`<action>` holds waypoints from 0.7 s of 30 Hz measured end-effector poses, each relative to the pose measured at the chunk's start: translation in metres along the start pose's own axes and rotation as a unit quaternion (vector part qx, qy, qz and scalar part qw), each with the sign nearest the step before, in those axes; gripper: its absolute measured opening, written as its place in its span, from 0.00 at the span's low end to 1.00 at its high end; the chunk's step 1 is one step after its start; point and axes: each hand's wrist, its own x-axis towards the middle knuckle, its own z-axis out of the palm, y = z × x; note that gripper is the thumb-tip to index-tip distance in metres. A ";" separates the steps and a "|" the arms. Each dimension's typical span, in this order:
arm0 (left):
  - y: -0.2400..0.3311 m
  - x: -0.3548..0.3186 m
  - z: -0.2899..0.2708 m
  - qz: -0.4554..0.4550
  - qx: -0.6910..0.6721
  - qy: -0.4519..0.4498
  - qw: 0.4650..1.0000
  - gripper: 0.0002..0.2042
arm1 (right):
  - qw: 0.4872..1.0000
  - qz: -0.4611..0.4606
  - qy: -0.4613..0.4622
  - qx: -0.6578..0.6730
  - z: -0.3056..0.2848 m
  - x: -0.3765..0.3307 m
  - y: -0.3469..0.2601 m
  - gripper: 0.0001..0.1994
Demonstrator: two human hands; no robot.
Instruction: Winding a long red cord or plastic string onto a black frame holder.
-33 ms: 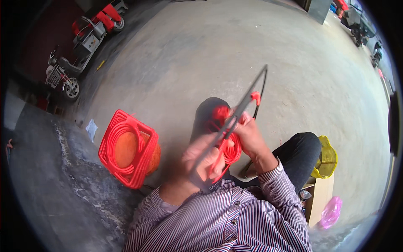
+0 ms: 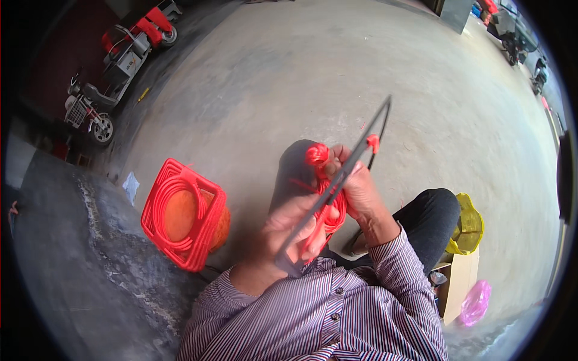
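Head view, read left to right. Parked scooters point(image 2: 96, 111) are seen at the far left edge, well apart from the work. A red wire basket point(image 2: 183, 213) holding coiled red cord is set on the concrete floor point(image 2: 289, 72), left of the person. The left hand point(image 2: 292, 231) is closed around the near end of a dark metal frame point(image 2: 337, 186) and red cord point(image 2: 328, 207). The frame's long axis runs diagonally, from that hand up and to the right, its narrow tip pointing away from the body. The right hand point(image 2: 361, 189) is curled against the frame's middle, fingers pinching the cord at a red knot point(image 2: 317, 154); both hands touch it, the right nearer the tip. A yellow bag point(image 2: 466, 225), cardboard box point(image 2: 457, 283) and pink bag point(image 2: 475, 302) lie at the right.
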 end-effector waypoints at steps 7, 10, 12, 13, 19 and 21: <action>-0.007 0.014 0.016 -0.061 -0.160 0.015 0.985 0.21 | 0.862 -0.174 -0.426 -0.215 0.036 0.014 -0.046 0.08; -0.007 0.006 0.008 -0.108 -0.245 0.119 0.956 0.21 | 0.957 -0.151 -0.108 -0.224 0.027 -0.007 -0.028 0.12; -0.006 -0.005 -0.019 -0.109 -0.254 0.026 0.961 0.25 | 0.988 0.003 0.038 -0.149 0.010 -0.023 -0.025 0.16; -0.005 -0.003 -0.022 -0.070 -0.245 0.005 0.967 0.23 | 0.991 0.004 0.008 -0.134 -0.009 -0.031 -0.018 0.20; -0.017 0.000 -0.022 0.072 -0.101 0.092 0.988 0.19 | 0.993 0.092 -0.059 0.053 0.012 -0.069 -0.003 0.28; -0.018 0.001 -0.020 0.016 -0.011 0.117 0.993 0.19 | 0.994 0.091 -0.010 0.064 0.016 -0.069 -0.008 0.24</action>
